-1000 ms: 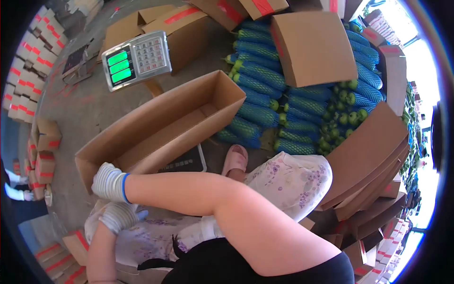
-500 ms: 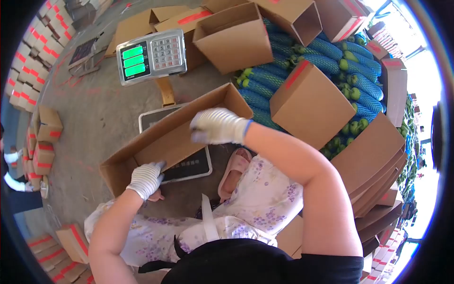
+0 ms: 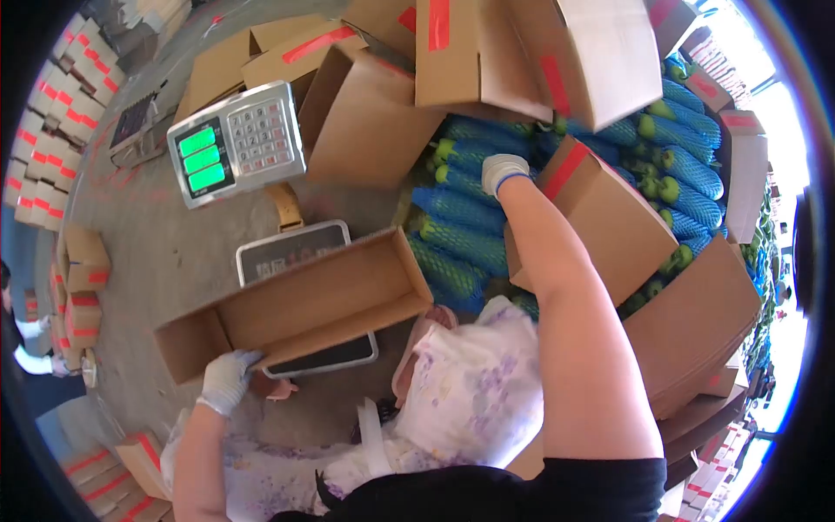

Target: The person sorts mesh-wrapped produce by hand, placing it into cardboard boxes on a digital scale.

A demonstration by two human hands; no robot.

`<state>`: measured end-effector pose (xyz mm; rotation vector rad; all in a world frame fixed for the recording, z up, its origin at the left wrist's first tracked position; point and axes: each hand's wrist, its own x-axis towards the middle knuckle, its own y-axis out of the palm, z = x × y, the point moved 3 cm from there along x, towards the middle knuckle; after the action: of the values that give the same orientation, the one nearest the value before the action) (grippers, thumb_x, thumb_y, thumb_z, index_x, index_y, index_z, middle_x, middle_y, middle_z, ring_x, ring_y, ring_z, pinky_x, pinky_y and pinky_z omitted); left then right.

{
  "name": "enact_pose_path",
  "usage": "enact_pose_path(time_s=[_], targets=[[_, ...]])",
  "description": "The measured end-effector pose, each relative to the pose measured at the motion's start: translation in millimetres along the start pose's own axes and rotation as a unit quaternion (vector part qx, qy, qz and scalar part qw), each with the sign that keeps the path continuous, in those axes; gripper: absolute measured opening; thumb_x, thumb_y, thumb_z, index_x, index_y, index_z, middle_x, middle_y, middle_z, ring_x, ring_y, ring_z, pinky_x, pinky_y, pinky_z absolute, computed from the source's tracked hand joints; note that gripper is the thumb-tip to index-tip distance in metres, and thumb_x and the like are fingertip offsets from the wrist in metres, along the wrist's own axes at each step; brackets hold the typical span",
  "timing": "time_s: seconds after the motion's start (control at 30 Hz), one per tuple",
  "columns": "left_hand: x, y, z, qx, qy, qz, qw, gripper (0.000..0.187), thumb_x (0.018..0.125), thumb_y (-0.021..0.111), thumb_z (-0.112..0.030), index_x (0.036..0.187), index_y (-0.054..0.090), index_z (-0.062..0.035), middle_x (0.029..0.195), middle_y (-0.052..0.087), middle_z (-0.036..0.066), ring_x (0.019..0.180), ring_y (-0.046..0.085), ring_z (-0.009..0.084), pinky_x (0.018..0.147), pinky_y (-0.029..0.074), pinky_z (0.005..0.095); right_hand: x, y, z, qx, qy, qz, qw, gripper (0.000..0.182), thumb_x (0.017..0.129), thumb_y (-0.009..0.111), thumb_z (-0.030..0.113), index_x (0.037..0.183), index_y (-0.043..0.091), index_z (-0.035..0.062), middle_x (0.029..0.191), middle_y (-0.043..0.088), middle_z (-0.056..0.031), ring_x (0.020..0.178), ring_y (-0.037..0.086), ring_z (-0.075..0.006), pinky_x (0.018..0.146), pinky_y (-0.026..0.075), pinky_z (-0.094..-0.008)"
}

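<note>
An open, long cardboard box (image 3: pixel 304 300) lies slantwise on the platform of a weighing scale (image 3: pixel 348 352), its inside bare. My left hand (image 3: pixel 228 380), in a white glove, is closed on the box's near edge at its left end. My right hand (image 3: pixel 504 172), also gloved, reaches out over a pile of long green vegetables in blue mesh sleeves (image 3: pixel 461 204). It is at the sleeves beside a tilted cardboard box (image 3: pixel 600 209); its fingers point away from me and are hidden. The scale's display (image 3: pixel 237 143) glows green beyond the box.
Several open cardboard boxes (image 3: pixel 374 122) lean around the vegetable pile, some with red tape. Flattened cardboard (image 3: pixel 696 322) stands to the right. Stacked taped boxes (image 3: pixel 61 130) line the far left, where another person's gloved hand (image 3: pixel 59 365) shows. My sandalled foot (image 3: pixel 417 348) is near the scale.
My right hand has moved from above the long box out to the vegetable pile. The long box has tilted less steeply and shifted nearer, with my left hand staying on its edge.
</note>
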<state>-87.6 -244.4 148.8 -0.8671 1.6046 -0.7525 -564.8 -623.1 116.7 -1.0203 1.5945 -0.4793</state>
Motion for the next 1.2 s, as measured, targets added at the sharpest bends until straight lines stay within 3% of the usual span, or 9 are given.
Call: enact_pose_path(time_s=[0.13,0.2,0.3,0.63,0.77,0.87,0.9,1.1,1.2], targets=[[2,10,4,-0.04,0.003,-0.039,0.998,0.034,0.08,0.063,-0.009,0.113,0.071,-0.0138,0.106,0.07,0.016,0.097,0.066,0.0363,0.086,0.054,0.0441,56,37,-35,0.08,0.055,-0.108,0.989,0.075,0.078,0.072,0.035,0.143,0.048,0.0063,0.148,0.046,-0.0209,0.135,0.049,-0.0332,0.105,0.045,-0.0464],[2,8,1,-0.039,-0.021,-0.024,0.999,0.035,0.079,0.061,-0.007,0.112,0.071,-0.0137,0.108,0.069,0.016,0.099,0.065,0.0368,0.088,0.053,0.0443,66,46,-47,0.12,0.063,-0.024,0.99,0.097,0.068,0.083,0.044,0.147,0.04,0.0082,0.153,0.038,-0.0206,0.141,0.04,-0.0328,0.113,0.036,-0.0454],[3,-8,-11,-0.049,-0.01,-0.031,0.998,0.035,0.078,0.061,-0.007,0.111,0.071,-0.0122,0.109,0.069,0.017,0.101,0.064,0.0371,0.09,0.052,0.0446,43,23,-41,0.03,0.029,-0.031,0.999,0.108,0.061,0.087,0.048,0.148,0.038,0.0057,0.146,0.044,-0.0222,0.136,0.045,-0.0347,0.112,0.038,-0.0438],[3,-16,-14,-0.073,-0.03,0.01,0.997,0.045,0.078,0.067,-0.014,0.122,0.063,-0.0038,0.115,0.065,0.021,0.108,0.061,0.0399,0.096,0.049,0.0456,-3,16,-30,0.058,0.006,-0.083,0.995,0.081,0.069,0.082,0.04,0.133,0.049,0.003,0.134,0.058,-0.0183,0.123,0.057,-0.0339,0.101,0.048,-0.0427],[5,-31,-29,-0.129,-0.008,-0.039,0.991,0.07,0.078,0.076,-0.031,0.135,0.052,-0.0002,0.134,0.054,0.027,0.123,0.052,0.0424,0.106,0.042,0.045,2,34,-66,0.264,-0.027,-0.069,0.962,0.096,0.067,0.083,0.041,0.143,0.041,0.0003,0.146,0.046,-0.0248,0.131,0.049,-0.0406,0.106,0.044,-0.045],[16,-33,-48,-0.155,0.056,-0.063,0.984,0.07,0.077,0.077,-0.029,0.136,0.052,-0.0016,0.133,0.055,0.026,0.124,0.052,0.0416,0.106,0.042,0.0444,-18,55,-33,0.108,-0.075,-0.106,0.986,0.107,0.065,0.085,0.042,0.15,0.033,0.0019,0.152,0.036,-0.0263,0.138,0.039,-0.0414,0.113,0.038,-0.0434],[16,-36,-57,-0.165,0.055,-0.058,0.983,0.065,0.077,0.075,-0.025,0.135,0.053,-0.003,0.131,0.056,0.025,0.121,0.053,0.0411,0.104,0.043,0.0447,-8,72,-30,0.134,-0.06,-0.078,0.986,0.112,0.064,0.086,0.043,0.152,0.028,0.0041,0.157,0.027,-0.0249,0.143,0.032,-0.0405,0.117,0.032,-0.0439],[9,3,-62,-0.158,0.045,-0.012,0.986,0.042,0.08,0.068,-0.013,0.12,0.063,-0.0053,0.113,0.065,0.018,0.104,0.06,0.0388,0.091,0.048,0.046,-27,45,2,0.101,0.077,-0.049,0.991,0.111,0.065,0.087,0.045,0.152,0.029,0.0064,0.147,0.042,-0.0204,0.138,0.042,-0.0347,0.109,0.042,-0.0459],[-1,4,-67,-0.096,0.039,-0.006,0.995,0.037,0.08,0.067,-0.013,0.117,0.065,-0.0067,0.107,0.067,0.017,0.098,0.063,0.0373,0.088,0.049,0.0458,0,46,17,0.108,0.044,-0.098,0.988,0.104,0.066,0.086,0.043,0.148,0.035,0.0048,0.149,0.04,-0.0203,0.138,0.041,-0.0354,0.108,0.043,-0.0461]])
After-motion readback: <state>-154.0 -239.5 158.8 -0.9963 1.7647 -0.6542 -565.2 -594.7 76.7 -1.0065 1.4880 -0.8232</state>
